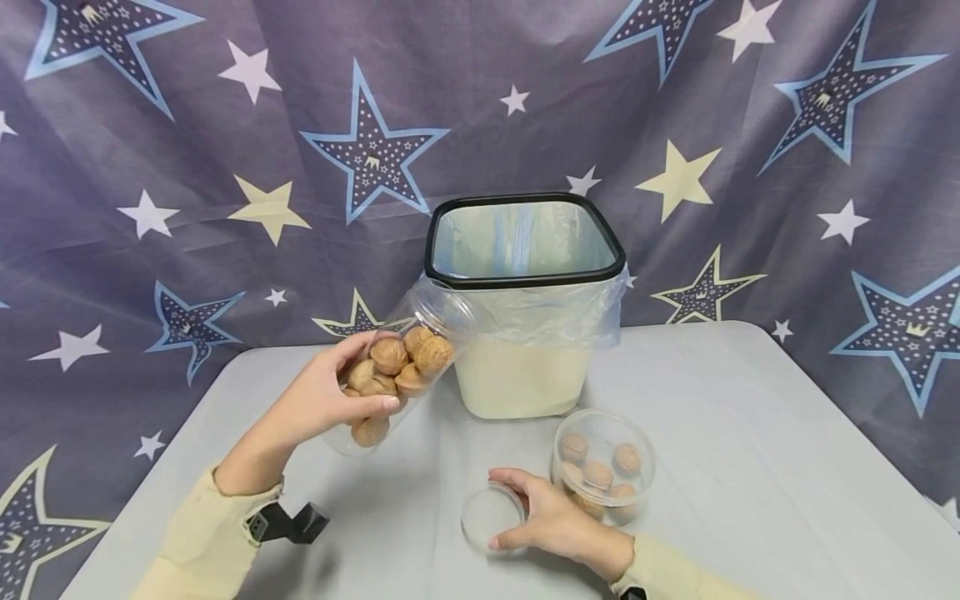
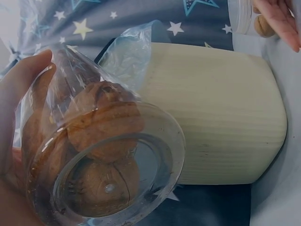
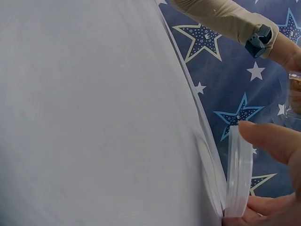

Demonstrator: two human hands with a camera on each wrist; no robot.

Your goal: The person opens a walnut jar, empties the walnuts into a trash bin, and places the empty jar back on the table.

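My left hand grips a clear plastic jar partly filled with walnuts. The jar is tilted, its mouth up and to the right, overlapping the bin's left rim in the head view. Its round base faces the left wrist camera, walnuts showing through. Low over the table, my right hand pinches a round translucent lid by its edges, thumb on one side and fingers on the other. Just beyond that hand stands a round clear tub with several walnuts inside, its lower part partly hidden by the hand.
A cream bin with a black rim and a bluish plastic liner stands at the back middle of the white-covered table. Behind it hangs a dark curtain printed with stars.
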